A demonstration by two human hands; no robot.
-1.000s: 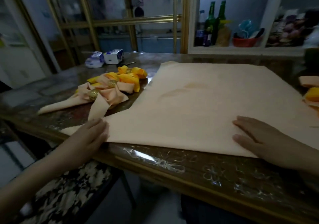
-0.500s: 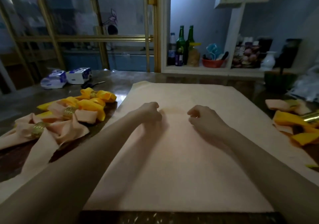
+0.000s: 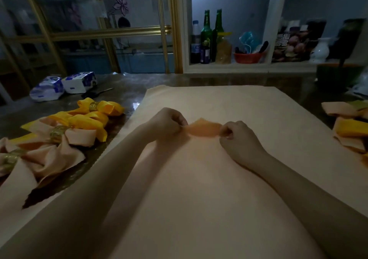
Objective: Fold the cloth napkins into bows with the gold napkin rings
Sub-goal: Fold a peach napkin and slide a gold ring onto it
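Note:
A large peach napkin [image 3: 199, 189] lies spread flat over the table in front of me. At its middle a small ridge of cloth [image 3: 204, 129] is lifted between my hands. My left hand [image 3: 169, 124] pinches the ridge's left end, and my right hand [image 3: 237, 136] pinches its right end. To the left lie finished bows: yellow ones [image 3: 93, 117] and peach ones [image 3: 45, 153], each cinched by a gold napkin ring [image 3: 56, 134].
Folded peach and yellow napkins [image 3: 348, 125] are stacked at the right table edge. Two tissue packs [image 3: 63, 85] and dark scissors [image 3: 95, 93] lie at the back left. Behind the table a shelf holds green bottles [image 3: 212, 35], a red bowl [image 3: 249, 57] and a white vase [image 3: 319, 51].
My hands went from the napkin's near edge to its middle, curled their fingers there, and now have pinched up a small ridge of cloth between them.

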